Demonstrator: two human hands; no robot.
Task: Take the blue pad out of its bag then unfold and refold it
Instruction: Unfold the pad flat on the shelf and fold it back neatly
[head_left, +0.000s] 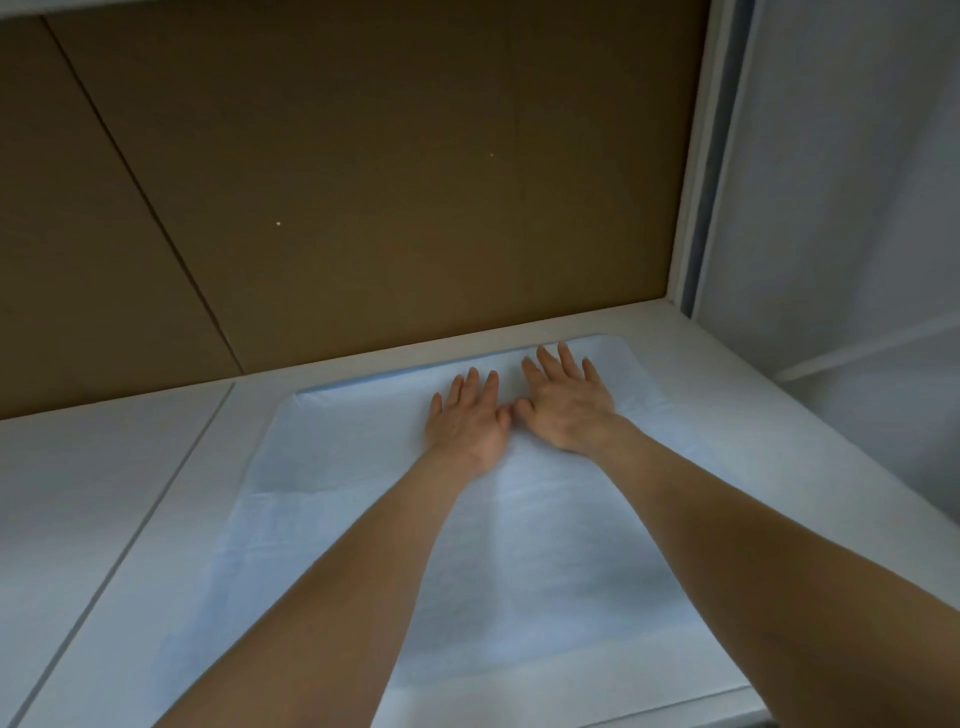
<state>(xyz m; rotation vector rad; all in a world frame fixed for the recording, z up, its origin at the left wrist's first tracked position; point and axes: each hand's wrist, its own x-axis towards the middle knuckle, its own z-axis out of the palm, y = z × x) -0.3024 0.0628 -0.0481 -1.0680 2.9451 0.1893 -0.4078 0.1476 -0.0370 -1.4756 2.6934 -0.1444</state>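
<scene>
The blue pad (322, 499) lies spread flat on the white surface (104, 467), its far edge near the brown cardboard wall (337, 182). Both hands press palm-down on it side by side (thumbs almost touching): the left hand (467, 421) with straight fingers, the right hand (566, 405) reaching slightly farther, towards the pad's far edge

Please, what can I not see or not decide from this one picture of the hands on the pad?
- Head view: the bag is outside the frame.
- Head view: the blue pad's near edge is partly cut off by the picture's bottom edge and covered by the forearms.
- Head view: the pad under the left hand and right hand is hidden by the palms.
- Head view: dim light; single layer or folded, unclear.
</scene>
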